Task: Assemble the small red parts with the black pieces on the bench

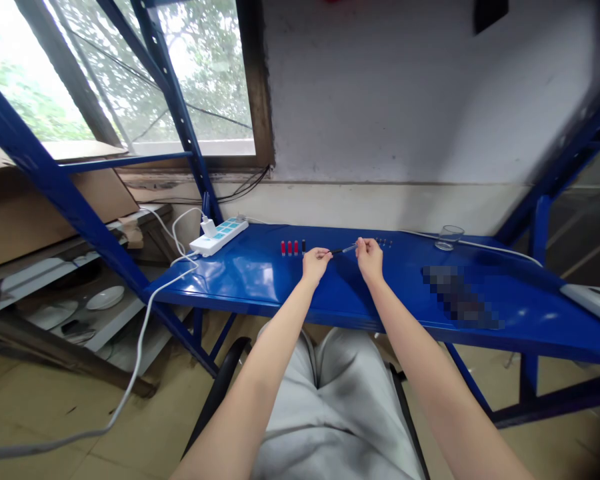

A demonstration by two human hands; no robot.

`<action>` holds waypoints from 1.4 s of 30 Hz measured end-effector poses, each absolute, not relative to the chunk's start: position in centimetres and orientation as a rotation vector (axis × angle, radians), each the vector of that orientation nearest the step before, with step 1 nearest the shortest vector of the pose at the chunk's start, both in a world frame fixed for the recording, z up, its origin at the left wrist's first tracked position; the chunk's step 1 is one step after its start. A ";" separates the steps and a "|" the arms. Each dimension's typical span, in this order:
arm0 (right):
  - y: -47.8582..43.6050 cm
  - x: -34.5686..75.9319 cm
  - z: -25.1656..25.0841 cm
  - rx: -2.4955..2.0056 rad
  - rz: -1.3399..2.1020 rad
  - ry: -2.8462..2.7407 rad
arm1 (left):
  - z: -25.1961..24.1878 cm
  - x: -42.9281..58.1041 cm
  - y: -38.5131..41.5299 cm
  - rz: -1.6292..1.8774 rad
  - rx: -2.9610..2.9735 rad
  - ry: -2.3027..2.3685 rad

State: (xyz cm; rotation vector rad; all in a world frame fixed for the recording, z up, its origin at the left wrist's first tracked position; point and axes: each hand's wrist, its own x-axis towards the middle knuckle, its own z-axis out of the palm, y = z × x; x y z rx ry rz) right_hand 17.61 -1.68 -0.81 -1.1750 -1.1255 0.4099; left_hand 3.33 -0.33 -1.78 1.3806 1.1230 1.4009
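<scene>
Over the blue table, my left hand [316, 263] and my right hand [370, 257] are held a short way apart. Between them runs a slim pen-like rod [337, 252], black toward the left and clear or grey toward the right. The fingertips of each hand pinch one end of it; whether it is one piece or two, I cannot tell. Just left of my left hand stand three small red cylinders [289, 248] in a row with a black cylinder [303, 245]. Several tiny dark pieces [385, 243] lie beyond my right hand.
A white power strip [219, 237] with a plugged-in charger sits at the table's left end. Toward the right are a clear glass [449, 239], a blurred-out dark object [460, 297] and a white device [595, 303]. A white cable [500, 250] runs along the back.
</scene>
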 end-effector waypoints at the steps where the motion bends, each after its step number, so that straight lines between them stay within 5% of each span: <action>1: -1.6 17.6 -0.9 -1.169 0.418 -1.121 | -1.8 3.3 -0.3 1.396 1.378 1.123; 42: -1.6 17.1 -0.8 -0.993 1.025 -1.003 | -2.1 3.9 -0.4 1.342 1.449 0.892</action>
